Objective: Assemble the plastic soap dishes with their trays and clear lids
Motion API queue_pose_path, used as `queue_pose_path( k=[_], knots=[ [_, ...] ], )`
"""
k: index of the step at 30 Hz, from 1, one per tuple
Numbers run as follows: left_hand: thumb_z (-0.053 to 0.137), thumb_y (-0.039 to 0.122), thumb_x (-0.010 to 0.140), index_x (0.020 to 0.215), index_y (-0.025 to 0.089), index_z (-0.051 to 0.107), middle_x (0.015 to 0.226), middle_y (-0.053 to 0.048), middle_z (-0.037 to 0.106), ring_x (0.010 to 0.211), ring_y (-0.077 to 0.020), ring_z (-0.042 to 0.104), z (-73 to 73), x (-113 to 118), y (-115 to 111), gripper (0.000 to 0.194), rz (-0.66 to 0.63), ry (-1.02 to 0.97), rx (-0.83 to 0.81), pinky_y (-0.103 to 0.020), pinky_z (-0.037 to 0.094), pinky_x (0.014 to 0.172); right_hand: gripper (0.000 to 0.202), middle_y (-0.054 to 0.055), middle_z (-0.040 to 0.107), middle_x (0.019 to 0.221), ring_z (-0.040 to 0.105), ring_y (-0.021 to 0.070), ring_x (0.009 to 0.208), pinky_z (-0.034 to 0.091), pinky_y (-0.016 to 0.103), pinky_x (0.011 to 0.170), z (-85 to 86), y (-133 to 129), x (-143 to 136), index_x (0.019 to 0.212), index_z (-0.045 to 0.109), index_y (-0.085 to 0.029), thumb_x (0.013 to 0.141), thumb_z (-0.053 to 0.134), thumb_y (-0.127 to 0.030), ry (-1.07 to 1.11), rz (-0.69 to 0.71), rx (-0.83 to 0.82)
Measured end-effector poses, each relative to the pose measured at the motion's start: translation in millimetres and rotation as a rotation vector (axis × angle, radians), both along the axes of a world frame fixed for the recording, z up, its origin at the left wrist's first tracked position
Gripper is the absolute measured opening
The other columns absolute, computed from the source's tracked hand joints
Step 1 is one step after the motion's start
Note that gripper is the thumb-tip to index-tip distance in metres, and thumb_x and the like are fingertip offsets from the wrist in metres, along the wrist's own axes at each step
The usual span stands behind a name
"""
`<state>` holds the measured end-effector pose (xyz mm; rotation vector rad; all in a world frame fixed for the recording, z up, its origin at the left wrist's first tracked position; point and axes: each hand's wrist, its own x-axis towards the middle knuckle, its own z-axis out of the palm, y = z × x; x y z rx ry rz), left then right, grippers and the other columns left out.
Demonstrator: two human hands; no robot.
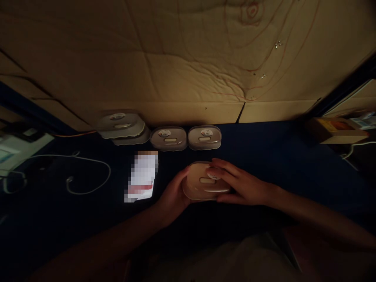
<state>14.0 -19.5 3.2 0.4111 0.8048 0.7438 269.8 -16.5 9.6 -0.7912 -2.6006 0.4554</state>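
Observation:
Between my two hands is an oval plastic container (195,188) with a translucent lid, a pale oblong piece in its middle and a round sticker. My left hand (176,192) grips its left side, with the thumb along the near-left edge. My right hand (235,182) wraps the right side, its fingers lying over the lid and partly covering the sticker. The undersides of both hands are hidden or dark. Just beyond stand two similar containers, a middle one (179,145) and a right one (214,144), each with a sticker.
A stack of like containers (129,127) stands at the back left. A lit phone (143,172) lies left of my hands on the dark blue surface (264,152). A white cable (110,172) loops farther left. A yellow box (337,131) sits at right, before a cardboard wall (190,74).

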Motion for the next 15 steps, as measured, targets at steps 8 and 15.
queue_pose_path(
  k=[8, 15],
  knots=[
    [0.046, 0.053, 0.108, 0.131, 0.015, 0.07, 0.115, -0.014, 0.079, 0.099, -0.027, 0.076, -8.5, -7.0, 4.1, 0.05, -0.083, -0.122, -0.003, -0.037, 0.062, 0.079, 0.08, 0.019, 0.047, 0.165, 0.041, 0.0323, 0.156, 0.04, 0.055, 0.126, 4.6, -2.1, 3.5, 0.167, 0.027, -0.015, 0.102, 0.067, -0.04, -0.032, 0.114, 0.333],
    [0.033, 0.072, 0.104, 0.135, 0.011, 0.068, 0.121, -0.021, 0.075, 0.102, -0.0299, 0.072, -8.2, -7.8, -1.7, 0.077, -0.329, -0.135, 0.126, -0.042, 0.057, 0.083, 0.076, 0.013, 0.061, 0.154, 0.059, 0.0347, 0.142, 0.054, 0.053, 0.112, 34.8, 15.9, 45.7, 0.163, 0.038, -0.025, 0.099, 0.068, -0.053, 0.132, -0.219, 0.499]
  ],
)
